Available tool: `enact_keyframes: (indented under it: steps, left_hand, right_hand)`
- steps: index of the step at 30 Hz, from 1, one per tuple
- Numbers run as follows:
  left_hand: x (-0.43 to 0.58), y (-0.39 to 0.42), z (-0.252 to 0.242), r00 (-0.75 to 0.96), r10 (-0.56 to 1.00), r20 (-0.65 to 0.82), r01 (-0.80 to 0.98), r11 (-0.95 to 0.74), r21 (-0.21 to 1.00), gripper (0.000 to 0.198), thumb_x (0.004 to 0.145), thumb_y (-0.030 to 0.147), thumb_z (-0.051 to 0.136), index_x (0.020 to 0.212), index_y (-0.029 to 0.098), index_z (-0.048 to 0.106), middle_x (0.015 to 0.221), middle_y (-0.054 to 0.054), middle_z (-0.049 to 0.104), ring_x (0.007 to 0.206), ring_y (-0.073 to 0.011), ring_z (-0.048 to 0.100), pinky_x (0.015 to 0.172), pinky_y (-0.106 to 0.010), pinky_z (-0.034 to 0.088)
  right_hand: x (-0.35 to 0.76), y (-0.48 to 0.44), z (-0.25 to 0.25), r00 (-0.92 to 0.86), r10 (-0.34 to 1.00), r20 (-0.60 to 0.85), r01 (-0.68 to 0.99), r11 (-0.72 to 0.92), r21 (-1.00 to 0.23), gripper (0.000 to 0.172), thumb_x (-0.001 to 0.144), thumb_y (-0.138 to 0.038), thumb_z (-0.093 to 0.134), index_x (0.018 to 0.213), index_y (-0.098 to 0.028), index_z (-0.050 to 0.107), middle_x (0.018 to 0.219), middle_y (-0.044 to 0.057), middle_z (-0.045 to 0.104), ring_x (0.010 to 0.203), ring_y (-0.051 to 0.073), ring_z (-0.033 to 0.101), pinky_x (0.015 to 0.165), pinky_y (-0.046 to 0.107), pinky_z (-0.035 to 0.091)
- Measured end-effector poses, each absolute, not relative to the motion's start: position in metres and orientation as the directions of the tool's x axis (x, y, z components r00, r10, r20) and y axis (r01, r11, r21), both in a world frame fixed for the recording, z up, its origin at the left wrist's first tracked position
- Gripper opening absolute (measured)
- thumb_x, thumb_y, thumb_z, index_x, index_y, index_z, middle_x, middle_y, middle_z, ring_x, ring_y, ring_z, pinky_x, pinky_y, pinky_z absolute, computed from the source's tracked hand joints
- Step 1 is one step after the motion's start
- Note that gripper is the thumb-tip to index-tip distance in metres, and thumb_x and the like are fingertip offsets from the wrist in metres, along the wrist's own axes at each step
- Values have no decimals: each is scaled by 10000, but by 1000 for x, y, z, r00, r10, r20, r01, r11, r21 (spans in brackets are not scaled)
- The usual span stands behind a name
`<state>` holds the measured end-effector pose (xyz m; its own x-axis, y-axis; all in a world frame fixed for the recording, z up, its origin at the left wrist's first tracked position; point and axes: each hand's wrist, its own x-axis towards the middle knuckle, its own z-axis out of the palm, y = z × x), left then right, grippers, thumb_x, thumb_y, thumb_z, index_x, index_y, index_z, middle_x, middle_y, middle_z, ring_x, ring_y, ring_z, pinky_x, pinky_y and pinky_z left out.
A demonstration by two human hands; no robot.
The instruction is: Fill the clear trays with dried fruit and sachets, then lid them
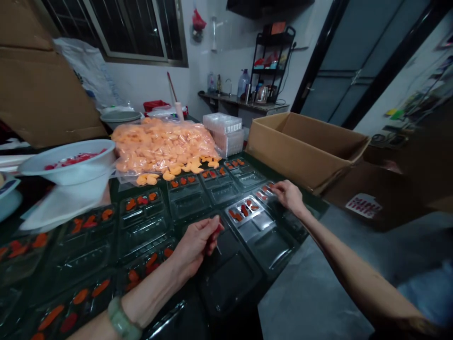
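My left hand (198,243), a green bangle (122,317) on its wrist, is closed in a pinch above a clear plastic tray (226,278). Something small and reddish shows at its fingertips, too small to name. My right hand (290,197) reaches to the far right, fingers pressed together at the small compartments of another tray (268,192); whatever they hold is hidden. Between the hands lies a shiny tray (272,245) with orange-red pieces (244,210) in its small compartments. Several similar trays (143,224) stand in rows, most with orange and red pieces at one end.
Behind the trays lies a clear bag of orange pieces (163,144), some spilled in front. A white bowl (67,163) with red pieces stands left. Stacked clear boxes (223,132) and an open cardboard box (293,151) line the back right. Grey floor (318,288) borders the table.
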<state>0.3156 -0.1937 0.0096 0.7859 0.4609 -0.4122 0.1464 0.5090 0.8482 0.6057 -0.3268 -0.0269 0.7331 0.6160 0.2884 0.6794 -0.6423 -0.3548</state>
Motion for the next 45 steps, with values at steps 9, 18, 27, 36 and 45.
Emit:
enact_keyframes:
  steps: [9,18,27,36,45]
  left_hand:
    - [334,-195,22,805,464,-371,79,535,841,372,554,204,785,870,114,611,654,-16,594,536,-96,532,460,-199,364]
    - [334,-191,28,844,409,-347,50,583,811,282,649,251,725,852,103,598,727,-63,615,560,-118,558,453,-212,393]
    - [274,-144,7,729,575,-372,62,486,872,211,683,278,705,795,120,621,687,-31,581,533,-92,529,443,-184,363]
    - [229,-122,12,585,725,-364,86,390,917,187,699,285,698,798,136,642,681,-23,587,534,-83,512,463,-181,385]
    - [221,-114,14,589,709,-388,67,436,898,193,681,273,717,793,133,647,676,-21,587,537,-84,517,469,-185,389]
  right_hand:
    - [521,-309,10,410,860,304,794,-172,-583,318,817,-317,536,1103,-183,569,850,50,615,736,155,555,670,260,435]
    - [482,-287,27,314,903,292,591,55,-805,121,786,-276,575,768,-171,633,658,4,641,569,114,561,534,219,421]
    - [629,-207,-1,658,713,241,744,-568,-352,346,852,-244,383,1083,-98,594,833,105,656,710,174,607,605,263,461]
    - [668,-136,-21,615,787,56,789,-614,-32,318,736,-188,547,1032,-223,657,963,146,637,901,263,601,744,358,425]
    - [694,-137,-15,713,681,165,700,-678,-226,378,797,-216,453,1144,-146,586,1044,158,627,877,223,607,697,294,439]
